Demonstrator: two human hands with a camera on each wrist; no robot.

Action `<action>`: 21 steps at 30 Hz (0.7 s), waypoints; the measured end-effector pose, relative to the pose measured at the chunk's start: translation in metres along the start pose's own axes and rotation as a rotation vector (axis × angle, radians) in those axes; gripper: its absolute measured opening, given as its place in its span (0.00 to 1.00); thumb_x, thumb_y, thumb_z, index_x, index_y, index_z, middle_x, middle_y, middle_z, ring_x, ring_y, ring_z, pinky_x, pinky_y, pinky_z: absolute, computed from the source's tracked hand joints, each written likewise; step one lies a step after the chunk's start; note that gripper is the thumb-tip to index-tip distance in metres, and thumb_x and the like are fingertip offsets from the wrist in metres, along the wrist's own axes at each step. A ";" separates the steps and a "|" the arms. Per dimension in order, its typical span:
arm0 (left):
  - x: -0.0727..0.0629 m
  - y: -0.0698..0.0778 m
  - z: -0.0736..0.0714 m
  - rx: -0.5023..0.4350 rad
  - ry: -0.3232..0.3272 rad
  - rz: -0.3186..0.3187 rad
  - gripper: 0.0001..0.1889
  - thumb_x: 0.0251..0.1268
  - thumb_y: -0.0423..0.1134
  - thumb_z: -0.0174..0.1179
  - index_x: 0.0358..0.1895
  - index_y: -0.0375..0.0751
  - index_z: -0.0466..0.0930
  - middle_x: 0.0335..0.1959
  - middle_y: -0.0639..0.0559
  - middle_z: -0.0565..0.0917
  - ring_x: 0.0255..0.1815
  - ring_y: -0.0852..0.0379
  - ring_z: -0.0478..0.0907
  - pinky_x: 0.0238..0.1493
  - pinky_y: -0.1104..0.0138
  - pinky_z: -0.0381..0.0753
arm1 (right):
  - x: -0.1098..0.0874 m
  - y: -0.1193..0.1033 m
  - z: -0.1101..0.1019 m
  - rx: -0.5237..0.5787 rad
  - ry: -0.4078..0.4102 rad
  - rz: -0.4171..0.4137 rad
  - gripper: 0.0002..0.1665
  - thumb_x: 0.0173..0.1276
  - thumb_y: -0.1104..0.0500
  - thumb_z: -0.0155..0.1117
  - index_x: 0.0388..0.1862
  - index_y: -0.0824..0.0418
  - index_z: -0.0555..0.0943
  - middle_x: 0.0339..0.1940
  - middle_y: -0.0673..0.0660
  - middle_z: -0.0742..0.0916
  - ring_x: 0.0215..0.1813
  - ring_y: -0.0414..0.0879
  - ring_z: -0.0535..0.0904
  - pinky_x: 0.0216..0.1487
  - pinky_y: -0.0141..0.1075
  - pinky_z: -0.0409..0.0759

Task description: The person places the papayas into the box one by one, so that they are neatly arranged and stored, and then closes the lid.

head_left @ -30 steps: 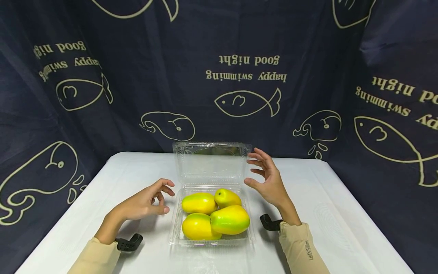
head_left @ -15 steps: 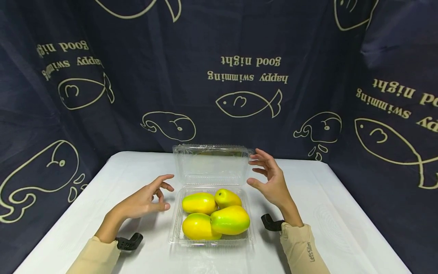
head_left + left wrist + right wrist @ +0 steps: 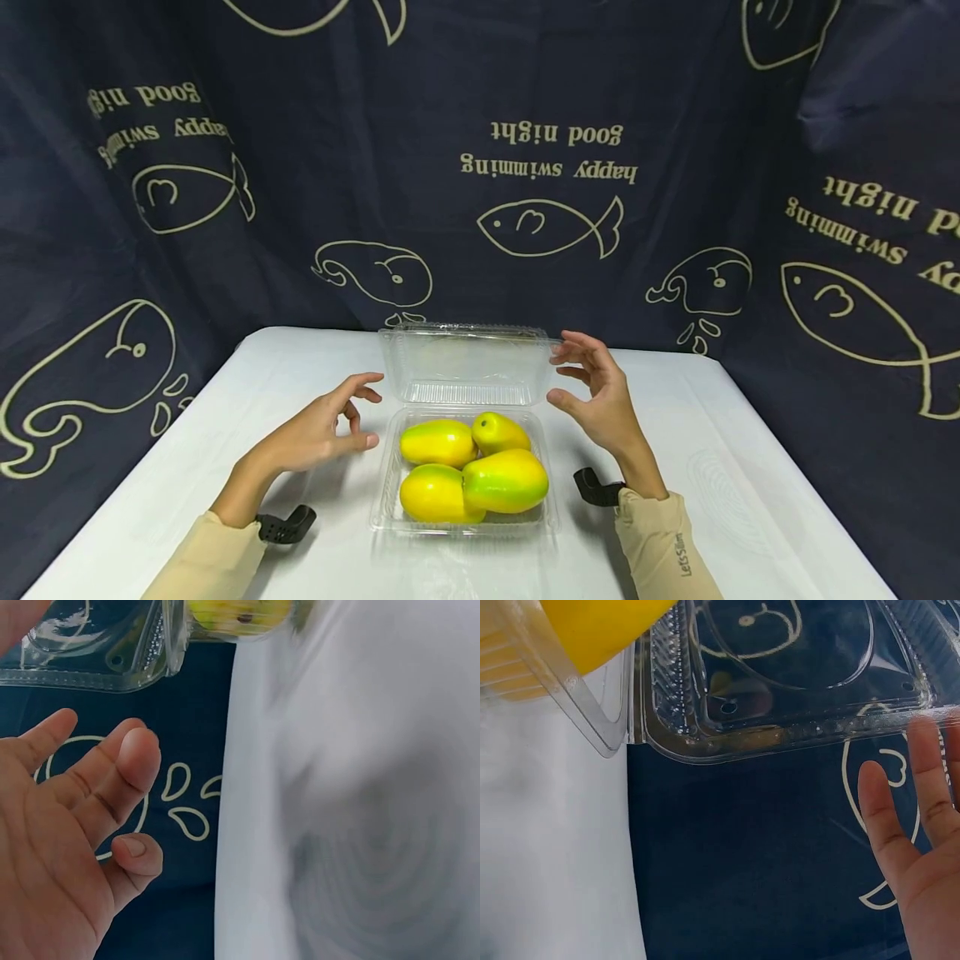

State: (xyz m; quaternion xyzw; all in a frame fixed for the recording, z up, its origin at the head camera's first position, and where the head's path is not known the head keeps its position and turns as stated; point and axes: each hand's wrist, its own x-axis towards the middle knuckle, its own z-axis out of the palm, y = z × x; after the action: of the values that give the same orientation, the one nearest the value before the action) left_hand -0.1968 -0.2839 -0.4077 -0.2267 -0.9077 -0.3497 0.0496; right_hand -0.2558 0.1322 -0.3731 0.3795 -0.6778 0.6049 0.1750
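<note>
A clear plastic clamshell box [image 3: 386, 500] sits on the white table with several smooth yellow-green fruits [image 3: 506, 482], shaped like mangoes or papayas, in its base. Its hinged lid [image 3: 465, 358] stands up at the back, leaning slightly forward. My left hand [image 3: 318, 429] is at the box's left side, fingers loosely bent, index fingertip right at the lid's left edge. On the other side my right hand [image 3: 600, 392] has its fingers spread, the fingertips at the lid's right edge. In the right wrist view those fingers [image 3: 934, 780] overlap the lid's rim [image 3: 780, 739].
Around the back and sides of the white table [image 3: 315, 550] hangs a dark blue cloth [image 3: 337, 167] printed with fish, whales and lettering. Black camera mounts [image 3: 287, 525] sit at both wrists, under beige sleeves [image 3: 660, 542].
The lid has tipped slightly forward, its top edge now lower. Both hands stay beside it, with the left hand a little higher and the right shifted slightly right. The fruits have not moved.
</note>
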 end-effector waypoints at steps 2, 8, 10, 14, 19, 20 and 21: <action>0.000 0.002 -0.001 0.008 0.023 0.008 0.41 0.60 0.51 0.71 0.74 0.58 0.59 0.60 0.55 0.78 0.35 0.61 0.78 0.35 0.68 0.73 | 0.000 -0.001 0.000 -0.002 0.001 0.000 0.44 0.56 0.67 0.78 0.70 0.67 0.68 0.55 0.66 0.80 0.57 0.48 0.80 0.59 0.39 0.79; 0.001 0.008 -0.002 0.014 0.076 0.032 0.39 0.59 0.50 0.72 0.72 0.58 0.61 0.58 0.59 0.77 0.37 0.59 0.77 0.33 0.68 0.73 | 0.000 0.000 0.001 -0.007 0.000 -0.014 0.41 0.55 0.66 0.79 0.65 0.73 0.69 0.51 0.65 0.80 0.54 0.46 0.81 0.59 0.37 0.80; 0.001 0.011 -0.001 0.014 0.086 0.036 0.39 0.59 0.50 0.72 0.72 0.59 0.62 0.58 0.59 0.77 0.38 0.58 0.77 0.33 0.68 0.73 | -0.001 0.000 0.001 -0.008 0.002 -0.017 0.40 0.54 0.67 0.79 0.64 0.74 0.70 0.50 0.65 0.80 0.52 0.46 0.81 0.58 0.37 0.80; 0.001 0.015 -0.001 0.023 0.101 0.038 0.38 0.59 0.50 0.72 0.71 0.60 0.62 0.59 0.61 0.76 0.39 0.59 0.77 0.37 0.66 0.75 | -0.002 0.000 0.002 -0.010 0.007 -0.015 0.38 0.52 0.70 0.79 0.61 0.72 0.72 0.47 0.64 0.80 0.51 0.47 0.81 0.57 0.36 0.80; 0.001 0.018 -0.001 0.028 0.120 0.052 0.38 0.59 0.50 0.72 0.71 0.59 0.63 0.60 0.61 0.76 0.39 0.59 0.76 0.39 0.66 0.74 | -0.003 0.001 0.002 -0.004 0.011 -0.032 0.35 0.50 0.74 0.78 0.57 0.73 0.74 0.45 0.63 0.81 0.48 0.46 0.81 0.55 0.34 0.80; 0.001 0.019 -0.001 0.028 0.121 0.057 0.38 0.59 0.50 0.72 0.71 0.59 0.63 0.60 0.60 0.77 0.39 0.59 0.76 0.38 0.67 0.74 | -0.003 0.000 0.003 -0.005 0.010 -0.036 0.34 0.50 0.73 0.78 0.56 0.73 0.74 0.45 0.62 0.81 0.47 0.45 0.81 0.55 0.34 0.80; 0.001 0.020 -0.001 0.029 0.123 0.063 0.38 0.59 0.49 0.72 0.71 0.58 0.63 0.60 0.59 0.77 0.39 0.59 0.76 0.38 0.67 0.73 | -0.003 0.001 0.003 -0.005 0.009 -0.040 0.34 0.50 0.72 0.79 0.56 0.73 0.74 0.45 0.61 0.81 0.47 0.45 0.81 0.54 0.33 0.80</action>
State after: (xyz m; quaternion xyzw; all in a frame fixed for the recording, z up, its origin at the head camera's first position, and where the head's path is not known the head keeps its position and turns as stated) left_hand -0.1890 -0.2715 -0.3944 -0.2326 -0.9002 -0.3482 0.1197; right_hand -0.2535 0.1307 -0.3762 0.3901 -0.6707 0.6013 0.1910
